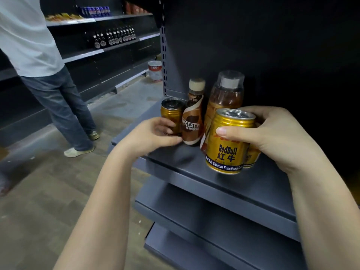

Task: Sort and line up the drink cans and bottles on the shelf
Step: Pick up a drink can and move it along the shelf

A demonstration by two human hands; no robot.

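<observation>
Clasping two Red Bull cans (226, 141), right hand (272, 133); left hand (153, 133) grips Nescafe bottle (191, 123).

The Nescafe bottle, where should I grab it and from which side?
Grip the Nescafe bottle around its narrow neck just under the cap, coming from above. It stands upright, with a gold can crowding its left and the big tea bottle its right.

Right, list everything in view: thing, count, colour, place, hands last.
Gold Red Bull metal cans: three, gold; two right front, one left.
Brown Nescafe coffee bottle: one, centre-left.
Clear amber tea bottle: one, rear.
Grey metal shelf: under all of these.
Dark bottles: a row, far shelving.
White bucket: one, floor.
Bystander: one, left aisle.
Left hand: on left can and Nescafe bottle.
Right hand: gripping right cans.
</observation>
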